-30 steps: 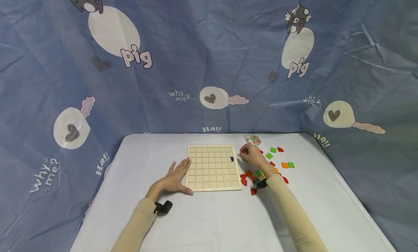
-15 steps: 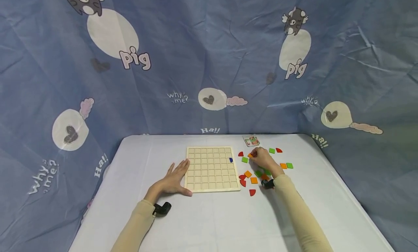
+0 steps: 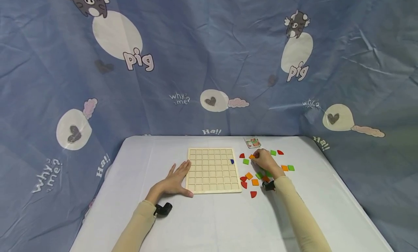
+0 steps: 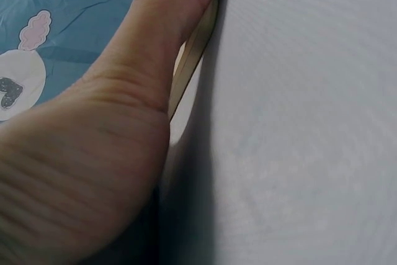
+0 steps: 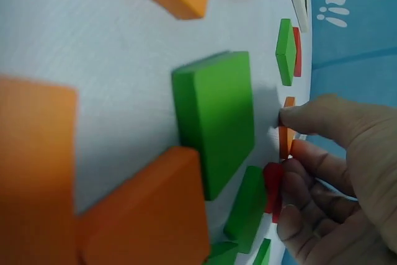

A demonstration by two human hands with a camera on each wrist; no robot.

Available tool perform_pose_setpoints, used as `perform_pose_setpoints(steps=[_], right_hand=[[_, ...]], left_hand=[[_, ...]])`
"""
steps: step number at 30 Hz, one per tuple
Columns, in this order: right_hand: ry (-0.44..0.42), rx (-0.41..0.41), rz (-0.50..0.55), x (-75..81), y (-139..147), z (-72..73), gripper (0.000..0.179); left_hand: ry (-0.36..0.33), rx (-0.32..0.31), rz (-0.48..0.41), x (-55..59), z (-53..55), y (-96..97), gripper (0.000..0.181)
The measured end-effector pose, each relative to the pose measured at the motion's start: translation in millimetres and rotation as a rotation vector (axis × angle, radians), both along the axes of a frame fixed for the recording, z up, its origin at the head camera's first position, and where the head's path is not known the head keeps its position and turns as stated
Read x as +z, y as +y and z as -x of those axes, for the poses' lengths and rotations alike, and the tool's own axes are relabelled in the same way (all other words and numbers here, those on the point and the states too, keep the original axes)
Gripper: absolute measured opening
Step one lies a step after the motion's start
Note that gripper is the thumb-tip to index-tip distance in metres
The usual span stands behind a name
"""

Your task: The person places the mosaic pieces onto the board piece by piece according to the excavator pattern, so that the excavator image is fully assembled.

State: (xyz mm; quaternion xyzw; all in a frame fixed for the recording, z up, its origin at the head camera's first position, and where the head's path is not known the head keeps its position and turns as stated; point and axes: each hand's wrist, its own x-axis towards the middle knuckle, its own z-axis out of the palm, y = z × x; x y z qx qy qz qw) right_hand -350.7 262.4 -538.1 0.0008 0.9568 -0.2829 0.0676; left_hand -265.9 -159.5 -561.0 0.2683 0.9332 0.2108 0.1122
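A light wooden grid board [image 3: 213,172] lies mid-table with a small dark blue piece [image 3: 232,161] in a cell near its right edge. My left hand [image 3: 173,180] rests against the board's left side, fingers spread, thumb at the near left corner. In the left wrist view, the thumb [image 4: 180,10] touches the board's edge [image 4: 193,51]. Right of the board, my right hand [image 3: 265,160] pinches an orange square tile [image 5: 286,130] between thumb and index finger, low over the cloth. A red piece [image 5: 272,187] lies by its curled lower fingers.
Around the right hand lie several loose tiles: green squares [image 3: 246,161], orange squares [image 3: 255,182] and red quarter-circles [image 3: 253,194]. A small printed card [image 3: 253,142] lies at the back. Blue patterned cloth [image 3: 183,63] hangs behind the white table [image 3: 209,223].
My right hand has moved right, away from the board's edge, to the orange tile; a red quarter-circle and a green tile are now uncovered. My left hand stays at the board.
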Motion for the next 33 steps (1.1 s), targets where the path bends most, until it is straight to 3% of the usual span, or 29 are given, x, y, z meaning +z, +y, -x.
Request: perform_pose_setpoints(steps=[6,12,21,33], right_hand=[[0.005,0.008,0.042,-1.2,0.0,-1.2,0.027],[0.091,0.142,0.075,2.4,-14.7,-12.4,0.025],[0.097,0.319,0.111,2.7,-47.4,-27.1,0.022],[0.112,0.44,0.07,1.8,-60.5,-26.8,0.018]], left_hand=[[0.001,-0.012,-0.012,1.4,0.5,-0.3,0.134],[-0.004,-0.005,-0.012,0.8,-0.2,-0.6,0.135],[0.0,-0.01,-0.007,1.3,0.2,-0.9,0.133],[-0.005,-0.011,0.001,-0.7,1.9,-1.2,0.134]])
